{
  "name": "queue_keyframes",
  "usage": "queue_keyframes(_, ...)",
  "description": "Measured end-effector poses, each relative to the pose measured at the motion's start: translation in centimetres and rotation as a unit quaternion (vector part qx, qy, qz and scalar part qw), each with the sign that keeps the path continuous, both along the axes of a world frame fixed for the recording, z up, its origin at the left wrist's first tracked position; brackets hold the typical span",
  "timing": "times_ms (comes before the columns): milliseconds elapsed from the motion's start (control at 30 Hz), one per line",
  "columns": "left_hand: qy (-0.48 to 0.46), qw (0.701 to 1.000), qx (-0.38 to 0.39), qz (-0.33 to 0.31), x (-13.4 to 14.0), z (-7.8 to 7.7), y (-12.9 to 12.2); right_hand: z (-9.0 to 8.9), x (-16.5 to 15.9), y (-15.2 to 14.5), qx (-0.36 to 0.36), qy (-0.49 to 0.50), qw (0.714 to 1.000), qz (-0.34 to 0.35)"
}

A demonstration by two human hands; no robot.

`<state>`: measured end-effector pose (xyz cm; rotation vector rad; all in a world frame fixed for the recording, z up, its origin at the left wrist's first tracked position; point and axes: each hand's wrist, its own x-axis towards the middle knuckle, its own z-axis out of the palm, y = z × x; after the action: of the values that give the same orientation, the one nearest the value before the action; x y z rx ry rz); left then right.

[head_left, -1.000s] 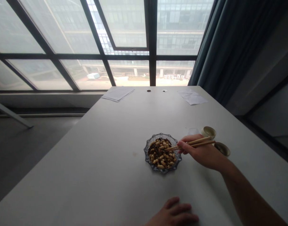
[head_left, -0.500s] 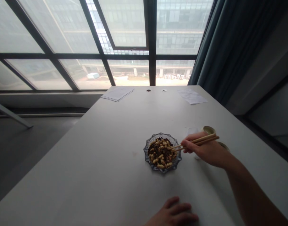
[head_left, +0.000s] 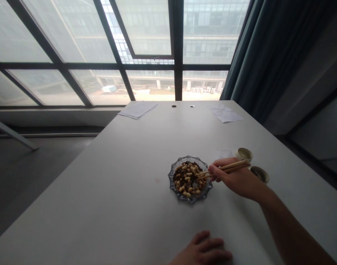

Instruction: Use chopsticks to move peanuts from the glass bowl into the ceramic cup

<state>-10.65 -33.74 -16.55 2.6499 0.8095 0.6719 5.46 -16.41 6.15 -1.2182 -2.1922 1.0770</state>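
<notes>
My right hand (head_left: 236,179) is closed around a pair of wooden chopsticks (head_left: 231,166). Their tips reach into a scalloped glass bowl (head_left: 172,186), among peanuts in their shells (head_left: 186,177) mixed with small dark pieces, perhaps seeds. Whether the tips pinch anything is too small to make out. My left hand (head_left: 203,251) lies on the white table (head_left: 116,191) at the lower edge of the view, nearer me than the bowl. Its fingers are spread and it holds nothing.
Just beyond my right hand stand a pale cup (head_left: 244,154) and a second cup (head_left: 259,174), with a clear container (head_left: 226,154) beside them. Papers (head_left: 138,109) lie at the far left corner and a sheet (head_left: 225,113) at the far right. Windows and a dark curtain (head_left: 256,55) border the table.
My right hand has moved slightly left with the chopsticks, whose tips now reach further into the peanuts. More of the second cup shows. My left hand has stayed put.
</notes>
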Motion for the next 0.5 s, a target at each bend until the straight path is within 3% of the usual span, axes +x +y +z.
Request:
queue_keyframes(100, 0.003, 1.0, -0.019, -0.004, -0.2, 0.4, 0.0, 0.0, -0.4, -0.4, -0.016, 0.01, 0.999, 0.047)
queue_keyframes(233, 0.015, 0.998, -0.061, -0.015, -0.7, 2.7, 0.1, -0.6, -1.3, -0.7, -0.035, 0.02, 0.99, 0.135)
queue_keyframes(500, 0.012, 0.999, -0.045, -0.006, -0.7, 4.6, 0.3, -0.3, -1.0, -0.1, 0.001, 0.019, 0.998, 0.066)
